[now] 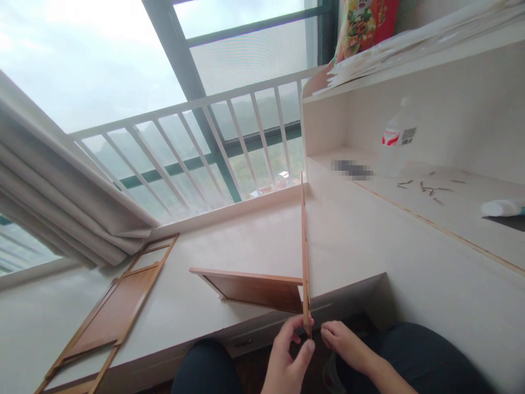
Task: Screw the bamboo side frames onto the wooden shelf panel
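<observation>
Left hand (287, 350): grip clamped on wooden frame (304, 246). Right hand (343, 340) near, three o'clock; cannot tell its grip.

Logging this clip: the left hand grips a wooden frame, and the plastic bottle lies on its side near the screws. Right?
Not on its side: the head view shows the plastic bottle standing upright near the screws; the left hand grips a wooden frame.

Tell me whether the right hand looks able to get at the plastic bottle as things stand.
Probably yes, with a forward reach: the right hand looks apart from the wooden frame that the left hand holds, and nothing seems to block the way over the white desktop to the plastic bottle.
</observation>
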`<state>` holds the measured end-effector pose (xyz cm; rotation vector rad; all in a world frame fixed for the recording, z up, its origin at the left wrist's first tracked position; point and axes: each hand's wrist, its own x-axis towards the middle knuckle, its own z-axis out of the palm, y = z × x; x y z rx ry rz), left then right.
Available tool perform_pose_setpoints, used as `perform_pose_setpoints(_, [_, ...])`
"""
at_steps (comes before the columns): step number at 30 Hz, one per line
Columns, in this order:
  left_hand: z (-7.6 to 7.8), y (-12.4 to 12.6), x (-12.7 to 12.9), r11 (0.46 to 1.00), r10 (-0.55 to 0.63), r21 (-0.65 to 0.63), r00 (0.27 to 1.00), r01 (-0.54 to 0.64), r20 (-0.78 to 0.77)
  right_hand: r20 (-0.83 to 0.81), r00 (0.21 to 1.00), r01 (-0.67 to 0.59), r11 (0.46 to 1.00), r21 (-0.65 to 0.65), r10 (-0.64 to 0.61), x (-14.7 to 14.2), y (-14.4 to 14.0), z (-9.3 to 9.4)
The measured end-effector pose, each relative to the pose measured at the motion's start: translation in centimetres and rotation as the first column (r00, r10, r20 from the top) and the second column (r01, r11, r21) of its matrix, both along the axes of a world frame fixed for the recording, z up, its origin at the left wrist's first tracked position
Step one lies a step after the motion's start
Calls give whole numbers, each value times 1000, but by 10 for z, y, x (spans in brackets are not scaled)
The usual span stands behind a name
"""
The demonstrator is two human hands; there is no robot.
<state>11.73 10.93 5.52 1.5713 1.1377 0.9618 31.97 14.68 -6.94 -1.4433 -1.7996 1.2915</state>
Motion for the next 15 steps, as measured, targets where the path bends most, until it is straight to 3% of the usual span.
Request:
perform_pose_setpoints(4, [-7, 0, -9, 999, -41, -2, 998, 41, -41, -15, 1000, 4, 1000, -8, -5, -2, 0, 1])
perform_pose_setpoints(8, [-10, -2, -15, 998, 57, 26, 998, -56, -25, 2, 1000, -1, 1000, -18, 1, -4, -1, -1])
perform_pose_setpoints(15, [4, 2, -37, 997, 51, 55, 997, -48, -60, 40, 999, -19, 999, -41, 20, -7, -3, -13])
